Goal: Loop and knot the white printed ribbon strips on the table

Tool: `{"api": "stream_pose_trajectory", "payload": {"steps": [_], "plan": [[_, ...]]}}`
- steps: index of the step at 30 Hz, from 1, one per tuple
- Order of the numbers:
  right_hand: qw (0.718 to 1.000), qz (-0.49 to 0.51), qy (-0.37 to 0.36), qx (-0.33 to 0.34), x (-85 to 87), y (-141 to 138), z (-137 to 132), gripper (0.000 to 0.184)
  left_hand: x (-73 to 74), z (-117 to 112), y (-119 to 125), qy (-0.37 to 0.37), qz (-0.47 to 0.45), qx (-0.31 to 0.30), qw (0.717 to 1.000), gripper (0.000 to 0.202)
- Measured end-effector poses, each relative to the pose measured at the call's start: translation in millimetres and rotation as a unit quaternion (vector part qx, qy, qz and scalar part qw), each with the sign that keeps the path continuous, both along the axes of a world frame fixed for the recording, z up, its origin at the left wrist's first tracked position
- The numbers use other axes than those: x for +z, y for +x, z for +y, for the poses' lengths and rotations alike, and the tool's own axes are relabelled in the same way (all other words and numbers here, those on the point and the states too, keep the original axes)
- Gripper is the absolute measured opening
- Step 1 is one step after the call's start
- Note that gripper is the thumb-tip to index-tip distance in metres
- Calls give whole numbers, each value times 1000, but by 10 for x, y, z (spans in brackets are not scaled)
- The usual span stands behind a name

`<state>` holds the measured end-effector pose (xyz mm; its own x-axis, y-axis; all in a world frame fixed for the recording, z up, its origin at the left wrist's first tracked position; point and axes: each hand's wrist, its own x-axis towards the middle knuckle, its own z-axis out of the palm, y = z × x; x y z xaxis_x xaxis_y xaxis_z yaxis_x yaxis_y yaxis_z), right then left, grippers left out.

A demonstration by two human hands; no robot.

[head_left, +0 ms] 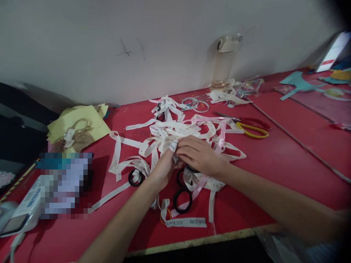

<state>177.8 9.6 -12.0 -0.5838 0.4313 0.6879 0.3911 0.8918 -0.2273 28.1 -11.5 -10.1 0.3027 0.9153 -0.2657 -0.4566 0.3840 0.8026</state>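
Ribbon (173, 145) pinched: left hand (163, 171), right hand (199, 155) | clear bottle (223, 60) at wall (82, 44)

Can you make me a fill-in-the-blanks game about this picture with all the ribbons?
1. The left hand and right hand pinch a white printed ribbon above a table top coloured ____.
2. The scissors with red and yellow handles lie to the ____ of the right hand.
3. The round elastic hair band near the table's front edge is coloured ____.
4. The brown twine bundle rests on sheets of paper coloured ____.

Missing words: red; right; black; yellow.
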Motion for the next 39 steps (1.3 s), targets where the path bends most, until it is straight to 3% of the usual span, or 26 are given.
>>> {"api": "stream_pose_trajectory", "payload": {"steps": [15, 25, 39], "plan": [[999, 17, -39, 22, 7, 42, -19, 13, 10, -7, -29, 14, 41, -28, 999, 33], [1000, 12, 0, 23, -13, 17, -5, 5, -14, 1, -22, 29, 62, -38, 997, 41], [998, 5, -56, 13, 22, 1, -34, 6, 6, 13, -18, 21, 56, -50, 997, 37]]}}
